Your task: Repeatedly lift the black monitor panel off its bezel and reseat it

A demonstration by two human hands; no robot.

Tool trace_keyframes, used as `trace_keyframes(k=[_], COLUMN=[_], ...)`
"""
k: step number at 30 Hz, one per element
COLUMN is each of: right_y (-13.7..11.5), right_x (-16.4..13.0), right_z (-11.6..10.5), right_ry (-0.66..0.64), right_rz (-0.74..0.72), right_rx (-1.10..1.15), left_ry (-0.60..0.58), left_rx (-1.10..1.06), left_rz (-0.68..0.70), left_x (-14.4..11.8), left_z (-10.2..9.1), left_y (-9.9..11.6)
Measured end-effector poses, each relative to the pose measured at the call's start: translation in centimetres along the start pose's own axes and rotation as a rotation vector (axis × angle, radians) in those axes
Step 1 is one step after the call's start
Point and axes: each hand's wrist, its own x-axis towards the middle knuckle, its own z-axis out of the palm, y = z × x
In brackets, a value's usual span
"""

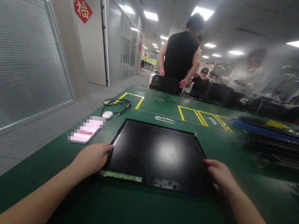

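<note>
My left hand [96,158] pinches the left edge of a flat display panel [158,151], and my right hand [221,174] pinches its right edge. The panel is directly before me, over the green table [152,215]; I cannot tell whether its underside touches the surface. If one grip slips, that side could drop and crack a corner. Squeezing or twisting the two edges unevenly might flex the panel, and a careless thumb could strain the exposed circuit strip [121,176] along the near edge. Swinging left risks knocking the phone [86,133]. The panel is a dark rectangle, smooth and softly glossy, with a blurred white reflection and a thin black rim. Beyond the phone lie a rounded white object [107,114] and a loosely coiled black cable [121,103].
</note>
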Motion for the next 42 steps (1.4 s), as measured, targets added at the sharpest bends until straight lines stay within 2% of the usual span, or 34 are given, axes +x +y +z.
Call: trace_keyframes(k=[4,8,13,15,20,22,32,38,42], right_y=[-0.2,0.0,-0.4,-0.5,-0.5,-0.5,-1.1,-0.8,-0.9], right_x=[0.0,0.0,-0.5,-0.5,-0.2,-0.2,-0.3,-0.3,-0.5], right_z=[-0.1,0.0,0.1,0.0,-0.4,-0.5,-0.5,-0.7,-0.6], right_ry=[-0.066,-0.03,0.027,0.044,0.046,0.051,0.1,0.053,0.069], right_rz=[0.086,0.081,0.039,0.027,0.018,0.025,0.018,0.063,0.054], right_rx=[0.094,0.106,0.0,-0.026,-0.061,-0.056,-0.11,-0.06,-0.059], left_ry=[-0.006,-0.002,0.023,0.062,0.127,0.138,0.206,0.206,0.21], left_rx=[0.001,-0.02,-0.076,-0.207,-0.982,-1.129,-1.526,-1.617,-1.642], left_rz=[-0.019,-0.028,-0.085,-0.128,-0.356,-0.42,-0.631,-0.691,-0.703], left_x=[0.1,0.1,0.0,0.0,0.3,0.5,0.9,0.8,0.9], left_z=[0.0,-0.2,-0.7,-0.8,-0.9,-0.9,-0.9,-1.0,-0.8], left_y=[0.0,-0.1,-0.3,-0.4,-0.2,0.0,1.1,1.7,1.8])
